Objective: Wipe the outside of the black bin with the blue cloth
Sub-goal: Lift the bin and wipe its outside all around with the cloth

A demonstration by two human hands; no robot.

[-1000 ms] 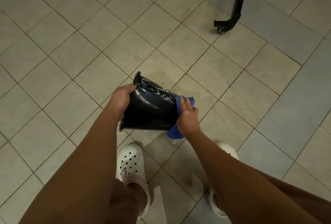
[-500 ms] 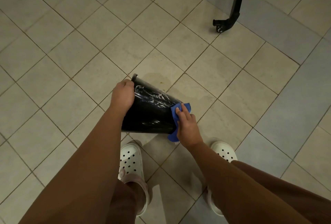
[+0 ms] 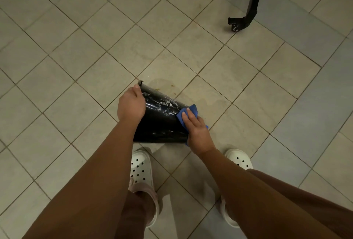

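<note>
A glossy black bin [image 3: 161, 124] is held tilted on its side above the tiled floor, with white soapy streaks on its upper wall. My left hand [image 3: 130, 104] grips its rim end at the left, fingers curled over the edge. My right hand [image 3: 195, 131] presses a blue cloth [image 3: 188, 113] flat against the bin's narrower right end, fingers extended over the cloth. Part of the cloth hangs below my palm.
Beige floor tiles [image 3: 76, 57] surround me, with a wet patch [image 3: 168, 84] just beyond the bin. A black metal leg with a foot [image 3: 246, 17] stands at the upper right. My feet in white clogs [image 3: 141, 170] are directly below the bin.
The bin has been turned and lifted slightly, its rim end now pointing further left. My right hand slid the cloth upward along the bin's right end.
</note>
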